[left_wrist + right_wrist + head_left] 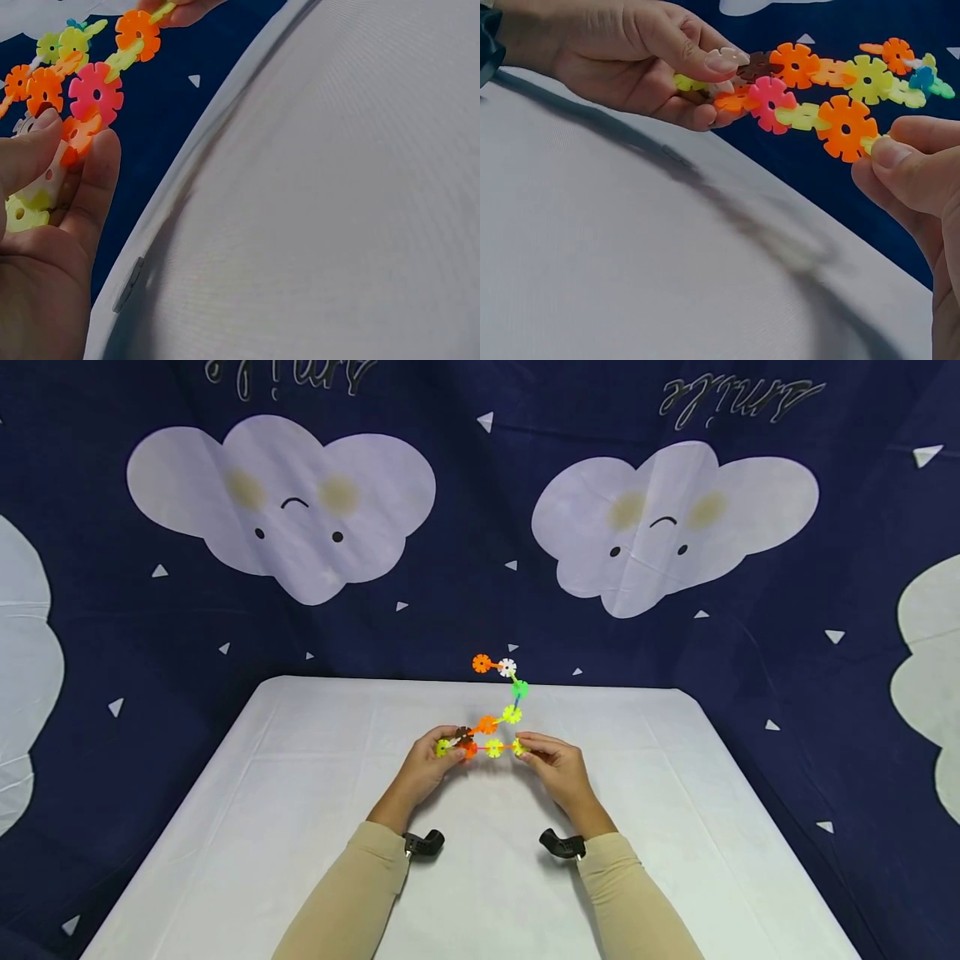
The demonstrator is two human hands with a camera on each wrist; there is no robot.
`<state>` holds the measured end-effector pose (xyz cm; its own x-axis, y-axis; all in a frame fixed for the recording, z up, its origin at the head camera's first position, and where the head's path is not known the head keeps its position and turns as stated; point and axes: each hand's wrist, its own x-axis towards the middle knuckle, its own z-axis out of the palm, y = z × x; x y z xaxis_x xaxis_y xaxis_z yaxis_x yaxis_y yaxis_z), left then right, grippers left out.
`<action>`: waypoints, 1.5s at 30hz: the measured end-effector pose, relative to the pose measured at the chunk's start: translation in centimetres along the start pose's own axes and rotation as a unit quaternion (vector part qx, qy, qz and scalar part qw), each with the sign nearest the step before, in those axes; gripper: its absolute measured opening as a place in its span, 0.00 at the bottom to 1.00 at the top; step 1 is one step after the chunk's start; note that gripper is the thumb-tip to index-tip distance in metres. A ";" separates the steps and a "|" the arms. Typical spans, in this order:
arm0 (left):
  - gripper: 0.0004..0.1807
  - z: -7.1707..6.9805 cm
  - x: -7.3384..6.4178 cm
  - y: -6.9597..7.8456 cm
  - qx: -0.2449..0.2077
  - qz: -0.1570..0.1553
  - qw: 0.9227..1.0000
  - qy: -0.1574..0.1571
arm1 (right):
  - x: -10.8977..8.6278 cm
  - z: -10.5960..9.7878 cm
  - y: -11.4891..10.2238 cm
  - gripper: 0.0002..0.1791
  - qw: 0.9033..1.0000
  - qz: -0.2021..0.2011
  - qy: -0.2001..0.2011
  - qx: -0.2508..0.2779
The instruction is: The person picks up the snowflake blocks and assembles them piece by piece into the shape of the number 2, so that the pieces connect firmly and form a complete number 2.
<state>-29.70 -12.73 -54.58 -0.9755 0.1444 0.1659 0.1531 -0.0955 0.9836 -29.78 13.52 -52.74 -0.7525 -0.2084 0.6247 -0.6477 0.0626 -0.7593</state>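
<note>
Both hands hold up a chain of interlocking plastic flower discs (488, 724) over the table. My left hand (422, 772) grips its left end between thumb and fingers, around white and brown discs, with a yellow disc (27, 213) close to the palm. One branch runs through a pink disc (771, 105) and an orange disc (846, 129) to a small yellow disc (871, 144), pinched by thumb and fingertip of my right hand (564, 777). Another branch bends away past a green disc (520, 689) and a white disc (507, 667) to an orange disc (482, 663) at its free end.
A white-covered table (480, 877) lies below the hands, which cast shadows on it. Behind it hangs a dark blue cloth (480, 510) printed with clouds and small triangles. A black camera mount (425, 843) sits at the left wrist, another mount (562, 844) at the right.
</note>
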 end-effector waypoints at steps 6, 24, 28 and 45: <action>0.21 0.0 0.1 0.0 0.023 0.003 1.000 0.008 | 0.0 -0.1 -0.1 0.13 1.000 0.019 -0.004 0.023; 0.20 0.0 0.2 0.2 0.079 0.033 0.996 0.015 | -0.6 0.1 2.8 0.14 0.993 0.108 0.023 0.031; 0.21 0.0 0.3 0.0 0.085 0.034 0.996 0.015 | -0.6 0.1 2.8 0.14 0.991 0.120 0.034 0.037; 0.20 -0.7 0.3 -0.4 0.079 0.026 0.997 0.006 | -0.6 0.4 0.8 0.14 0.998 0.005 0.000 -0.060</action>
<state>-30.16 -13.33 -55.01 -0.9674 0.1309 0.2170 0.2255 0.0540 0.9728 -29.78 13.31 -53.83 -0.7588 -0.2068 0.6176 -0.6500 0.1819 -0.7378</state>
